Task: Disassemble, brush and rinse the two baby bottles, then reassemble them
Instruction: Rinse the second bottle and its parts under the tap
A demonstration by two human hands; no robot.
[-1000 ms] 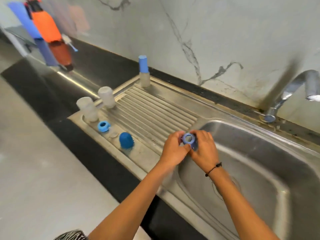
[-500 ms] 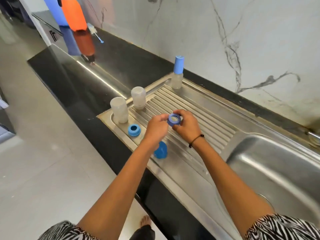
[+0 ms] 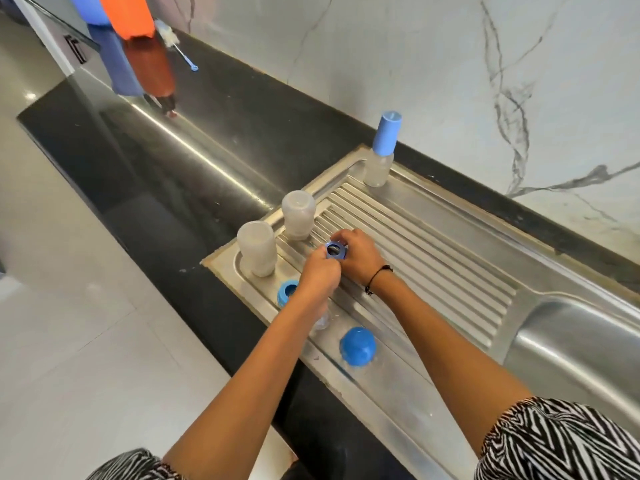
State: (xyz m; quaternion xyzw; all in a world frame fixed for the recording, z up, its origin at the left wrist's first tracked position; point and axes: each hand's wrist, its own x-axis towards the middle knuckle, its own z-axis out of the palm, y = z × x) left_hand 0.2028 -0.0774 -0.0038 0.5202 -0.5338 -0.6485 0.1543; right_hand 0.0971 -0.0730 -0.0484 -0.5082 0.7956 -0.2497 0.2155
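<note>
No readable writing anywhere

Nothing legible shows on the blue ring [image 3: 335, 251] pinched between the fingers, on the two clear bottles [image 3: 257, 248] just beyond the fingertips, or on the blue-capped bottle [image 3: 381, 150] well beyond them; any markings there are too small or blurred to read.

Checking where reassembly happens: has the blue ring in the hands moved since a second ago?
Yes. The blue ring went from over the sink basin leftward to the drainboard, near the upturned bottles.
</note>
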